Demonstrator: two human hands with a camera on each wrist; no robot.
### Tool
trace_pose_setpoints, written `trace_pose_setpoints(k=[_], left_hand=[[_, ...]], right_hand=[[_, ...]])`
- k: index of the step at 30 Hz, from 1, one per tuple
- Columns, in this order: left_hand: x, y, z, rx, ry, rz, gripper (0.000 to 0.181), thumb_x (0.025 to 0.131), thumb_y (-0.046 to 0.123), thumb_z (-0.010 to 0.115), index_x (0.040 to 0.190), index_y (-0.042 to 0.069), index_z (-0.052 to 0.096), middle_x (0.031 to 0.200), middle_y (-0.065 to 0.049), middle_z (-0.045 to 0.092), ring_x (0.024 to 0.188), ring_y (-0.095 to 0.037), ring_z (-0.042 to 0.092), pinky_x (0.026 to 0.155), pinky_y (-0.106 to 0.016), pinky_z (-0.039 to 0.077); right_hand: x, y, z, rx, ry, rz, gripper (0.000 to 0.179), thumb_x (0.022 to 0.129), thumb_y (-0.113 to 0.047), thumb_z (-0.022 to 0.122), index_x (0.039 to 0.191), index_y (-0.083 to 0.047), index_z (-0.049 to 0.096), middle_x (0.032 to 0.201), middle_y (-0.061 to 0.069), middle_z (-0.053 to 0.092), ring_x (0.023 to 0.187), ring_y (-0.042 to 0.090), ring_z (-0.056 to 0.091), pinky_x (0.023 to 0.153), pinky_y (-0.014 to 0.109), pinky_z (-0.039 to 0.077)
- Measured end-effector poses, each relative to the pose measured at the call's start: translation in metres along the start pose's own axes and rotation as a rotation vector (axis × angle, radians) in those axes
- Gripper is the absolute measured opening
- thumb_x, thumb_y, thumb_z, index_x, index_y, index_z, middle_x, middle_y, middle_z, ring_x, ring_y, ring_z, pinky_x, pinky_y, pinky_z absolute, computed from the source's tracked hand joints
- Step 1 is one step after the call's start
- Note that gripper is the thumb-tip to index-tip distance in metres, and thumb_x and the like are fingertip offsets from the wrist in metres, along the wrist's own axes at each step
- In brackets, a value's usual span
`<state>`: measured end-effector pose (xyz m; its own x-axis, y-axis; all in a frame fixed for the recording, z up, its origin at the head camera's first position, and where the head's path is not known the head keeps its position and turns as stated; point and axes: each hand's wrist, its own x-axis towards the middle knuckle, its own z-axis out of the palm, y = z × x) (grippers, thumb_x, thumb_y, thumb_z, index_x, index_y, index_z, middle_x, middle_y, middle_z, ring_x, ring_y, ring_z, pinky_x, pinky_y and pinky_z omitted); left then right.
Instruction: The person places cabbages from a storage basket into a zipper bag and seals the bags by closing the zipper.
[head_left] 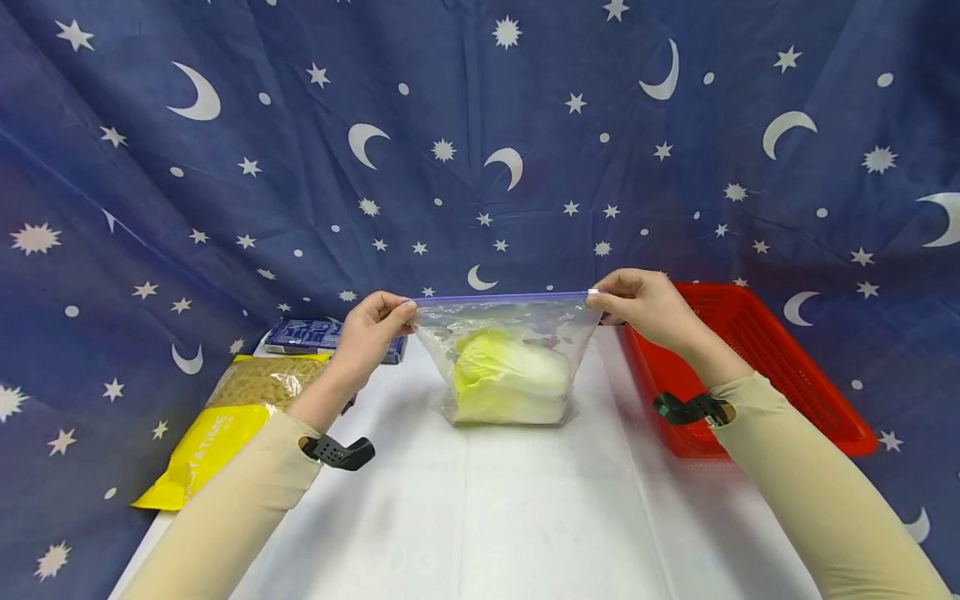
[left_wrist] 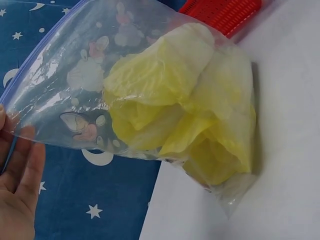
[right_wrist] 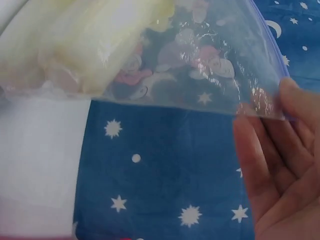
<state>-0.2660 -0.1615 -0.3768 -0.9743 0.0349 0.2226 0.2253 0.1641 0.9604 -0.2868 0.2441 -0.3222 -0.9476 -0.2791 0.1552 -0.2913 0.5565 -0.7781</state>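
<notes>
A clear zip bag (head_left: 435,333) with a purple strip along its top edge and cartoon prints hangs stretched between both hands above the white table (head_left: 480,517). Inside lie pieces of napa cabbage (head_left: 510,375), yellow leaves to the left and white stalks to the right. My left hand (head_left: 369,333) pinches the bag's upper left corner. At the upper right corner, my right hand (head_left: 648,307) pinches the purple strip's end, where a small whitish piece shows. The left wrist view shows the leafy ends (left_wrist: 165,100) through the plastic; the right wrist view shows the stalk ends (right_wrist: 65,65).
To the right stands a red plastic basket (head_left: 787,375), partly behind the right forearm. A yellow bag of pasta (head_left: 217,433) lies at the left edge, with a dark blue pack (head_left: 300,333) behind it. A blue curtain (head_left: 450,108) with moons and stars hangs behind the table.
</notes>
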Motion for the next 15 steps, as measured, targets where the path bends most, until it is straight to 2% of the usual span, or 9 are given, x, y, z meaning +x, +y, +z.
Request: trace_pose_setpoints(k=[5, 10, 15], left_hand=[[0.006, 0.007, 0.002, 0.018, -0.006, -0.011, 0.033, 0.101, 0.034, 0.066, 0.116, 0.005, 0.064, 0.113, -0.012, 0.071, 0.104, -0.022, 0.069, 0.090, -0.034, 0.059], [0.020, 0.015, 0.005, 0.072, 0.018, -0.022, 0.031, 0.102, 0.033, 0.064, 0.117, 0.007, 0.065, 0.111, -0.009, 0.073, 0.102, -0.021, 0.069, 0.085, -0.033, 0.061], [0.041, 0.019, 0.006, 0.043, 0.054, -0.020, 0.029, 0.103, 0.029, 0.063, 0.119, 0.005, 0.064, 0.113, -0.011, 0.072, 0.103, -0.022, 0.068, 0.087, -0.031, 0.060]], right_hand=[[0.006, 0.004, 0.001, 0.124, 0.054, 0.072, 0.033, 0.094, -0.032, 0.077, 0.111, -0.003, 0.074, 0.097, 0.013, 0.076, 0.089, 0.026, 0.073, 0.080, 0.033, 0.062], [0.019, 0.007, 0.006, 0.104, 0.104, 0.070, 0.032, 0.098, -0.033, 0.071, 0.112, -0.004, 0.071, 0.100, 0.012, 0.076, 0.092, 0.023, 0.075, 0.082, 0.030, 0.061], [0.036, 0.006, 0.013, 0.141, 0.150, 0.080, 0.030, 0.101, -0.029, 0.067, 0.117, -0.004, 0.067, 0.111, 0.014, 0.073, 0.103, 0.025, 0.072, 0.096, 0.034, 0.055]])
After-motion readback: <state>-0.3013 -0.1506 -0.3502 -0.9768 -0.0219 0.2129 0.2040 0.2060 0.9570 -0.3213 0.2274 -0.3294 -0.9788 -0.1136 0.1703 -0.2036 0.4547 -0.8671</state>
